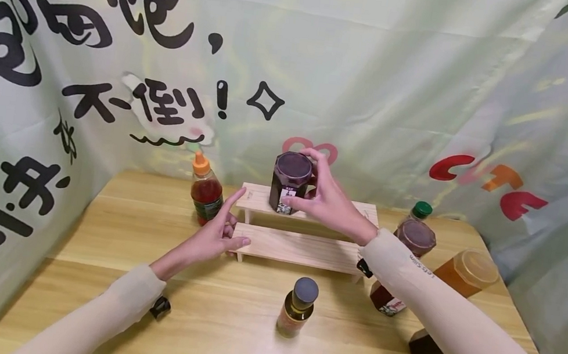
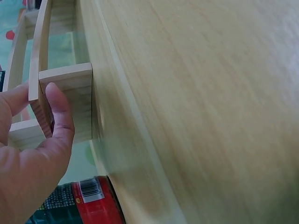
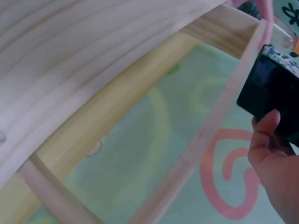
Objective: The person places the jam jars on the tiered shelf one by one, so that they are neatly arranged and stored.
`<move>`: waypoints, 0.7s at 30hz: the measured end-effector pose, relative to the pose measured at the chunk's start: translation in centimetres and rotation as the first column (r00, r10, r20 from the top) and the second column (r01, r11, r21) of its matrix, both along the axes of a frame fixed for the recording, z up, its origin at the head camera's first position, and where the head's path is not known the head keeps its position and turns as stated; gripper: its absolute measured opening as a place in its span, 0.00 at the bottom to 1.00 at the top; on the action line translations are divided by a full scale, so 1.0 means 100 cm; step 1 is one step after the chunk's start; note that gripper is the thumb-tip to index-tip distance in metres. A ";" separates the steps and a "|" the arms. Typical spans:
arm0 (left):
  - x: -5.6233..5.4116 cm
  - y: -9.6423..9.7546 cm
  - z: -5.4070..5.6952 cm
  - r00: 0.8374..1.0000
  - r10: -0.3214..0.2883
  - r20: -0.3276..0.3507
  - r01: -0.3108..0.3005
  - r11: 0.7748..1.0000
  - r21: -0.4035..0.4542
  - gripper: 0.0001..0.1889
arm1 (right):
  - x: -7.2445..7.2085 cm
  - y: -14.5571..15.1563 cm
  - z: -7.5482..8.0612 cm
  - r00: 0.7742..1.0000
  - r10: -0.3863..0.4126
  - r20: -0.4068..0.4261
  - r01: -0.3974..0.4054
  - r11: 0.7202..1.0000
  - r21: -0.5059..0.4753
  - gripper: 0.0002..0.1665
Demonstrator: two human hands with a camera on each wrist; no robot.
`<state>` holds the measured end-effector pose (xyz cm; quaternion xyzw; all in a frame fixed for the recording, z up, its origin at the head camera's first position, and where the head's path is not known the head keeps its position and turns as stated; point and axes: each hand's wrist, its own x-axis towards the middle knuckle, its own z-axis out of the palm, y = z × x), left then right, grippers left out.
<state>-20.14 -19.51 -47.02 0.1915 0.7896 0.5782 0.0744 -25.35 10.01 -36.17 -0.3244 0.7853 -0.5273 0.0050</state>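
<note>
A two-tier wooden rack (image 1: pixel 302 249) stands on the table, and its lower board shows edge-on in the left wrist view. My left hand (image 1: pixel 214 233) pinches that board's left end between thumb and fingers (image 2: pixel 60 112). In my right hand (image 1: pixel 331 200) is a dark jar (image 1: pixel 283 185) with a purple lid, gripped at its right side. The jar is upright over the upper board (image 1: pixel 343 214). In the right wrist view, a gap shows between the jar's black base (image 3: pixel 268 88) and the board. A squeeze bottle (image 1: pixel 206 194) with an orange cap stands beside my left hand.
A small bottle (image 1: pixel 296 310) with a dark cap stands before the rack. To the right, a green-capped bottle (image 1: pixel 419 211), a purple-lidded jar (image 1: pixel 416 234) and a container with a pale orange lid (image 1: pixel 475 267) stand partly behind my right sleeve. A printed cloth (image 1: pixel 377 94) surrounds the table.
</note>
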 end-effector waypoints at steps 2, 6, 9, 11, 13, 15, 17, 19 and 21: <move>0.000 0.001 0.000 1.000 0.002 -0.005 -0.002 1.000 -0.006 0.61 | -0.001 -0.002 -0.003 1.000 0.003 0.009 -0.003 1.000 -0.001 0.60; -0.006 -0.001 -0.010 0.999 -0.007 -0.041 0.007 1.000 -0.005 0.61 | -0.001 -0.004 -0.004 0.999 0.007 0.040 -0.008 1.000 0.003 0.61; -0.012 -0.003 -0.022 0.995 -0.041 -0.092 0.043 0.999 0.021 0.59 | 0.001 -0.004 -0.002 0.999 0.003 0.052 -0.004 1.000 0.012 0.61; -0.009 -0.002 -0.018 0.993 -0.045 -0.113 0.049 0.998 0.025 0.59 | 0.002 -0.005 -0.001 0.999 0.001 0.048 -0.002 1.000 0.018 0.60; -0.008 -0.002 -0.017 0.991 -0.056 -0.122 0.061 0.997 0.039 0.59 | 0.003 -0.006 -0.001 0.999 0.003 0.041 -0.004 1.000 0.018 0.60; -0.007 -0.003 -0.016 0.991 -0.051 -0.124 0.056 0.998 0.035 0.59 | 0.003 -0.008 -0.002 0.999 0.008 0.035 -0.009 1.000 0.016 0.59; -0.001 -0.001 -0.006 0.994 -0.042 -0.099 0.045 0.998 0.033 0.60 | 0.003 -0.010 -0.002 1.000 0.007 0.027 -0.008 1.000 0.015 0.59; -0.001 -0.002 -0.005 0.996 -0.037 -0.084 0.039 0.999 0.032 0.60 | 0.002 -0.012 -0.003 1.000 0.008 0.025 -0.008 1.000 0.017 0.59; 0.000 -0.002 -0.005 0.996 -0.033 -0.078 0.035 0.999 0.029 0.60 | 0.002 -0.012 -0.003 1.000 0.008 0.027 -0.009 1.000 0.026 0.59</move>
